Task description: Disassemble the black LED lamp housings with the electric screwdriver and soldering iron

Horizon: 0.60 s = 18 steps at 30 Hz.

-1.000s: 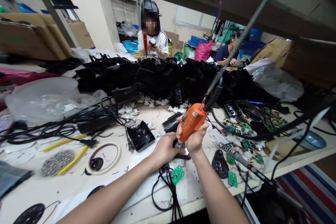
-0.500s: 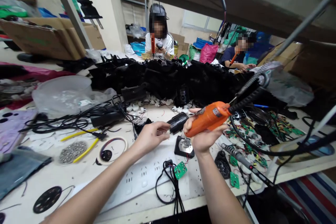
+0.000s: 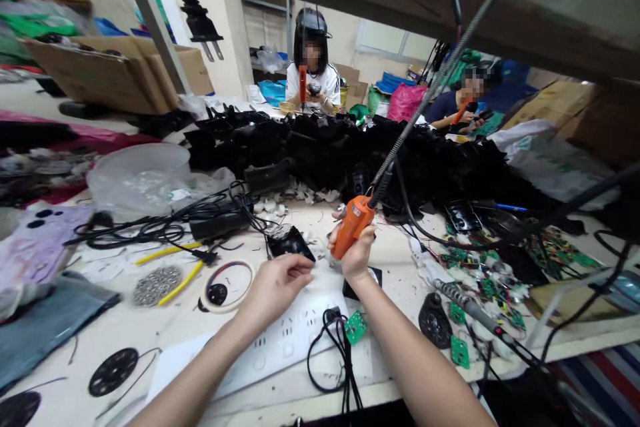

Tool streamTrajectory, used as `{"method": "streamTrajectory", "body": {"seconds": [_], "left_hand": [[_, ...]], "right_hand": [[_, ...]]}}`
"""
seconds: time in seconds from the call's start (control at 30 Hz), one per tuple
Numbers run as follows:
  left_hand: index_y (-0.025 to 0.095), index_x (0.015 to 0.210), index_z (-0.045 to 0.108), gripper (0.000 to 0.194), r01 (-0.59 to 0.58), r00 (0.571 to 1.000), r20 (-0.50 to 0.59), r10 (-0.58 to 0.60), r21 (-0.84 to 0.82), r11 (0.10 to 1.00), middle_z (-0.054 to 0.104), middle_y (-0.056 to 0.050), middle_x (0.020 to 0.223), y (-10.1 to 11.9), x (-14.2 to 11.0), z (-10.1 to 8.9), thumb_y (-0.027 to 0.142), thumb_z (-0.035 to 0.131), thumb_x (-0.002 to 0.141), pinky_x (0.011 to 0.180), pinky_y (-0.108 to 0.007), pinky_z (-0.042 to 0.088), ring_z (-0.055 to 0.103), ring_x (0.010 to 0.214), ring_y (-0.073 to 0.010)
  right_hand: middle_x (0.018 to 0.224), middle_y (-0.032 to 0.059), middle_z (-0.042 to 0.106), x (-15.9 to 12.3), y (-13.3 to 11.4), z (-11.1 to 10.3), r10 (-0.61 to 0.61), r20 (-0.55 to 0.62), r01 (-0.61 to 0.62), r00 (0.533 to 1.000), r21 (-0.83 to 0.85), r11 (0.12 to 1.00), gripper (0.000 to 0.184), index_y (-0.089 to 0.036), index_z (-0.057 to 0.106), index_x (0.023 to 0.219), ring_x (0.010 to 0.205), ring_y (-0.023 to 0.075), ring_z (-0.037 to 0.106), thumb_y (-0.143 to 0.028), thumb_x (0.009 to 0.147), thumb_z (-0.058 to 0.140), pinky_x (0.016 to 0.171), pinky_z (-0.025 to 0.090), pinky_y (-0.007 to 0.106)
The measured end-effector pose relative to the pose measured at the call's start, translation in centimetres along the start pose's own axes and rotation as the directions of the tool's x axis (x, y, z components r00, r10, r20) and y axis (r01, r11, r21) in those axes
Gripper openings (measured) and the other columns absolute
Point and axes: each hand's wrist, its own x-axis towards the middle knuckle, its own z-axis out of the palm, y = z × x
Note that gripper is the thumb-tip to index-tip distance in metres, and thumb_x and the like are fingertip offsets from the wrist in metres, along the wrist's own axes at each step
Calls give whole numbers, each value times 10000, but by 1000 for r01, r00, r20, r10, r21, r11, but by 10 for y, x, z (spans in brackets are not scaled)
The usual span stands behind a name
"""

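The bench [image 3: 165, 327] carries the whole working area. A heap of black casings [image 3: 310, 147] runs across its far side. Beyond the heap are two co-workers, one in a white top [image 3: 327, 83] and one in a dark blue top [image 3: 445, 107]. A cardboard box [image 3: 100, 73] stands at far left. Nearer, on the left, is a translucent tub [image 3: 107, 173] with clear plastic about it. A white power strip [image 3: 273, 347] lies at an angle near the front edge, partly under the left forearm.

The orange driver [image 3: 353, 223] is held above the middle of the bench, tilted, its cord end up. The right hand [image 3: 357, 253] grasps its body firmly. The left hand [image 3: 280, 280] is over the far edge of the strip, fingers loosely curled; whether it pinches a small part cannot be told. A soldering iron [image 3: 467, 307] is to the right, its coil end pointing away from the wearer.

An open black case [image 3: 290, 243] lies just beyond the left fingers. A tape roll [image 3: 220, 309] lies left of that hand. A dark block [image 3: 376, 275] is partly hidden by the right wrist. A green board [image 3: 356, 327] is just nearer than the block, beside a looped black cable [image 3: 311, 363]. Smallest are the metal pieces [image 3: 157, 285], heaped left of the roll.
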Motion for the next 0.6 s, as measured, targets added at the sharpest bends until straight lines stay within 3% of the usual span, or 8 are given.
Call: {"method": "streamTrajectory", "body": {"seconds": [0.17, 0.3, 0.43, 0.6], "left_hand": [[152, 971, 720, 220, -124, 992, 33, 121, 165, 978, 701, -63, 891, 13, 0, 12, 254, 668, 784, 700, -296, 513, 668, 775, -191], [180, 820, 725, 84, -350, 936, 26, 351, 176, 920, 676, -27, 803, 25, 0, 19, 189, 642, 833, 688, -265, 477, 635, 763, -163], [165, 779, 660, 155, -588, 797, 44, 602, 284, 758, 628, -15, 742, 33, -3, 22, 168, 564, 901, 659, -253, 452, 574, 721, -149], [140, 730, 576, 282, -719, 574, 170, 801, 573, 393, 554, -42, 702, 44, -6, 27, 239, 460, 967, 565, -292, 402, 470, 655, -174]], "right_hand": [[441, -41, 527, -11, -36, 7, -18, 7, 18, 1000, 76, 997, 857, -185, 622, 837, 315, 121, 427, -954, 574, 352, 330, 362, 244], [471, -8, 566, -30, -81, 12, -47, 64, 35, 997, 189, 981, 876, -183, 648, 850, 372, 150, 482, -957, 587, 333, 371, 415, 273], [476, 7, 580, -41, -109, 9, -121, 82, 106, 989, 174, 979, 844, -179, 664, 844, 398, 168, 508, -928, 642, 330, 413, 436, 295], [467, 3, 560, -45, -129, 4, -78, 82, 70, 994, 96, 993, 885, -182, 646, 823, 392, 175, 506, -952, 629, 256, 413, 422, 304]]}}
